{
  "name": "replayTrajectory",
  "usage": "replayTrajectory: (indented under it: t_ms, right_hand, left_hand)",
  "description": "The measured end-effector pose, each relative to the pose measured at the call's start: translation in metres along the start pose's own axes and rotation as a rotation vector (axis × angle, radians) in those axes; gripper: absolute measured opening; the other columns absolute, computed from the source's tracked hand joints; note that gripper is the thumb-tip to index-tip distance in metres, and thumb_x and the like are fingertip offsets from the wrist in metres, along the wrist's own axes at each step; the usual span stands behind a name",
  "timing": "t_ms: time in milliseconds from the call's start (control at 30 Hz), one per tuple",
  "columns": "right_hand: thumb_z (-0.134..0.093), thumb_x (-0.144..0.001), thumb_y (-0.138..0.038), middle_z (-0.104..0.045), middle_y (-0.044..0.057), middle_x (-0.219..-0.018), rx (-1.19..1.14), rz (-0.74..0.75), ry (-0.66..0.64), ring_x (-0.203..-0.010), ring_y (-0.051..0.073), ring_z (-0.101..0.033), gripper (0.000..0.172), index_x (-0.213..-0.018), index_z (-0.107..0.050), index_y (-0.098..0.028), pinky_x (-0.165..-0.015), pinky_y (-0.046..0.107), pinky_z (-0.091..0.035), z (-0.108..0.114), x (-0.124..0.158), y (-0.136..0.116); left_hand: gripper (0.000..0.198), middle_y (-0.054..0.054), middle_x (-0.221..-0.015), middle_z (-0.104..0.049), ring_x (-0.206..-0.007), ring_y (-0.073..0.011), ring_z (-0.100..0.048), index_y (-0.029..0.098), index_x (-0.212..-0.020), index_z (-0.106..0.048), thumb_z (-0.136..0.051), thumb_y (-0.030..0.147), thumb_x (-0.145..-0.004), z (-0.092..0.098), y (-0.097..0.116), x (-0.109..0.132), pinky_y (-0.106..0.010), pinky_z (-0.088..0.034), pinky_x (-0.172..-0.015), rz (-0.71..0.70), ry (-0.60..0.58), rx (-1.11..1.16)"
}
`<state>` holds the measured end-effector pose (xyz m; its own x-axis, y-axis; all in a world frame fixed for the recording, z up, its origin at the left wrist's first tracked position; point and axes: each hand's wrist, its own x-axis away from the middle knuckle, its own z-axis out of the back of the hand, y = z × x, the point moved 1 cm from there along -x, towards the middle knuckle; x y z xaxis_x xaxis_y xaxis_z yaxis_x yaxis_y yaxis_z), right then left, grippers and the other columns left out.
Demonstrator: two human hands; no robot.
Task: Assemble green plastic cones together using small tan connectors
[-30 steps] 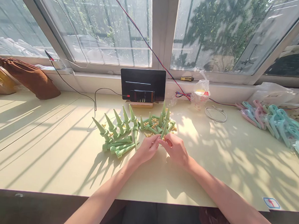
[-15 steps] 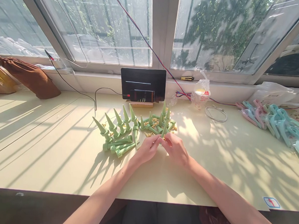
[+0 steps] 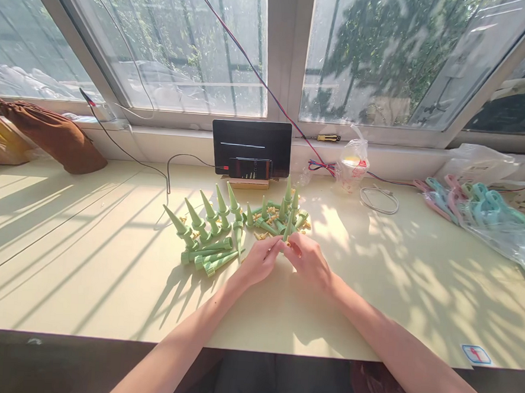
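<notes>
**Matt plastic, shiny film**

The tabletop (image 3: pixel 83 292) looks smooth, faintly satiny. Near its middle, the green spikes (image 3: pixel 207 205) look smooth, matt plastic. Along its far edge, a glossy-faced tablet (image 3: pixel 248 134); toward the left corner, a brown pouch (image 3: pixel 70 140) of matt, creased cloth; toward the right corner, crinkled, shiny plastic film (image 3: pixel 500 238).

No text can be read: the sticker (image 3: pixel 476 354) on the worktop (image 3: pixel 61 291) bears a blue-bordered red mark, and the phone's (image 3: pixel 249 168) characters are too small.

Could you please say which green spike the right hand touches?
The green spike pointing upward at the right hand; the others stand or lie farther back or leftward.
</notes>
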<state>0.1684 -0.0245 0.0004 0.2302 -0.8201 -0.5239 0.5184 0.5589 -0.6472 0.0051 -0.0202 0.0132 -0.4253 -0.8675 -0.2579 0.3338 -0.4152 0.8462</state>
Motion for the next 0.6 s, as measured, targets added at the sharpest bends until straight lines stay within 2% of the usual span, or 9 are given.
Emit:
replayTrajectory:
  t_ms: [267,467,600]
  right_hand:
    - [-0.048,-0.098,-0.036,-0.040,-0.003,-0.066,0.009,-0.004,-0.025,-0.057,0.012,-0.037,0.030,-0.073,-0.042,-0.022,-0.055,0.025,-0.032,0.002,0.000,0.001]
    - [-0.047,-0.099,-0.045,-0.049,-0.001,-0.065,-0.050,-0.035,0.020,-0.058,0.014,-0.044,0.033,-0.078,-0.053,-0.021,-0.057,0.027,-0.038,0.000,0.001,0.009]
    - [-0.043,-0.101,-0.040,-0.053,0.000,-0.066,-0.046,0.005,0.036,-0.055,0.013,-0.044,0.032,-0.082,-0.057,-0.020,-0.055,0.027,-0.038,0.007,-0.002,0.010]
  left_hand:
    - [0.039,-0.001,-0.069,-0.056,-0.061,-0.0119,-0.045,0.016,-0.089,-0.067,-0.040,0.042,-0.100,0.000,0.000,-0.001,-0.022,-0.037,-0.055,0.010,0.026,-0.010]
    - [0.036,-0.006,-0.084,-0.064,-0.072,-0.0149,-0.057,0.015,-0.104,-0.067,-0.048,0.045,-0.097,0.000,-0.003,-0.003,-0.022,-0.044,-0.056,0.067,0.114,0.004]
    - [0.037,-0.005,-0.082,-0.067,-0.069,-0.0157,-0.061,0.016,-0.109,-0.067,-0.053,0.047,-0.093,0.002,-0.008,-0.004,-0.024,-0.047,-0.056,0.123,0.227,-0.016]
